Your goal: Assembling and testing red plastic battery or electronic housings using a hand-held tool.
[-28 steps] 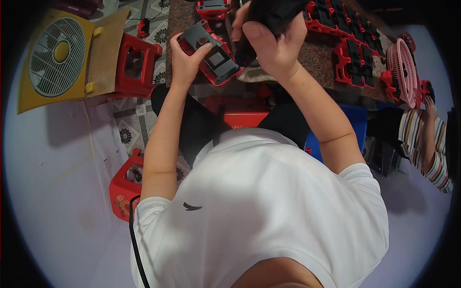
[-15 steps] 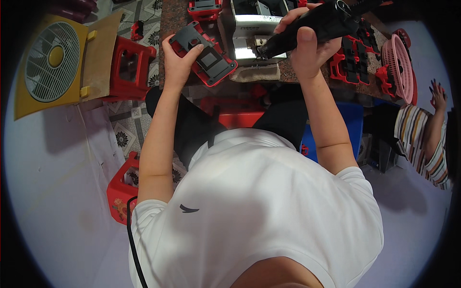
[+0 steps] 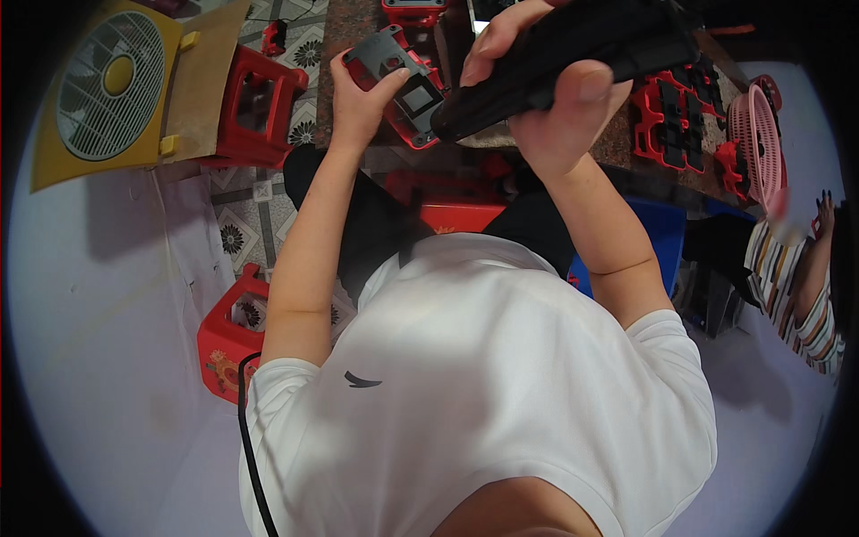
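Boxy red-and-grey casing (image 3: 417, 98), ridge-edged, in the left hand (image 3: 359, 107)

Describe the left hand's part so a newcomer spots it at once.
Find the speckled stone table across the top. Near its left end, the left hand holds a red and black part. Unlike the parts lined up at right, it is gripped and shows a pale square framed in black.

White shirt (image 3: 519, 358) bears a dark curved logo (image 3: 362, 381), no readable lettering

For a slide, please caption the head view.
Left hand holds a red and grey part; right hand grips a black tool.
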The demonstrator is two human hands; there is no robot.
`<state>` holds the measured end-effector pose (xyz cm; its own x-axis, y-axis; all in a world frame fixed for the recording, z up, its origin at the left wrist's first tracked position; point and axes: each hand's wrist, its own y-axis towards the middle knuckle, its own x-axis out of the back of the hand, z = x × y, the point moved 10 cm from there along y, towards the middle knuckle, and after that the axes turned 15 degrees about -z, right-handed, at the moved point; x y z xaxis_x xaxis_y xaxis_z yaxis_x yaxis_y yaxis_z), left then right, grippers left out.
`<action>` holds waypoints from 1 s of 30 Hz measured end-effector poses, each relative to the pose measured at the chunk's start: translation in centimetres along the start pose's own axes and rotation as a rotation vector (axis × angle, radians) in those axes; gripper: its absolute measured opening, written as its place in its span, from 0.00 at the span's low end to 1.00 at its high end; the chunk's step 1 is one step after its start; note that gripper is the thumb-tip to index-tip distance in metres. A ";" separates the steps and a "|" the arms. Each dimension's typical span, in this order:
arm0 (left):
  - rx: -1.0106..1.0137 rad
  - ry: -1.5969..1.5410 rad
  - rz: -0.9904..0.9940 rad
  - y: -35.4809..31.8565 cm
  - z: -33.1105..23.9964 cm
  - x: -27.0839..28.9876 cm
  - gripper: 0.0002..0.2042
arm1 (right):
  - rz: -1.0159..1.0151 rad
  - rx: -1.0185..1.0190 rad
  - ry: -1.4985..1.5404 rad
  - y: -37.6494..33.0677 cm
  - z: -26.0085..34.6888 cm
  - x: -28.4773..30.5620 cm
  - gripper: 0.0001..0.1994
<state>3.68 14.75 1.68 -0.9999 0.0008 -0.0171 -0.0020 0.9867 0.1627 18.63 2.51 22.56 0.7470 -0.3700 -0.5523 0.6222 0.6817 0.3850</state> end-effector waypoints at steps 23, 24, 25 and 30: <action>0.092 -0.028 0.018 -0.2 0.6 -0.2 0.35 | 0.048 -0.096 0.038 1.3 -0.1 0.7 0.30; 0.104 -0.014 0.022 -0.2 0.6 -0.2 0.35 | 0.030 0.046 -0.020 2.4 1.6 1.8 0.27; 0.129 -0.090 0.051 -0.6 0.1 -0.7 0.33 | 0.029 0.158 -0.137 3.2 2.5 3.1 0.25; 0.118 -0.018 0.040 -0.4 0.3 -1.1 0.34 | 0.224 0.386 -0.209 3.2 1.7 7.3 0.22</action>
<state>4.74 14.37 1.33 -0.9986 0.0426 -0.0310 0.0412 0.9981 0.0460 26.52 0.89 21.02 0.8788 -0.3865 -0.2799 0.4528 0.4900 0.7449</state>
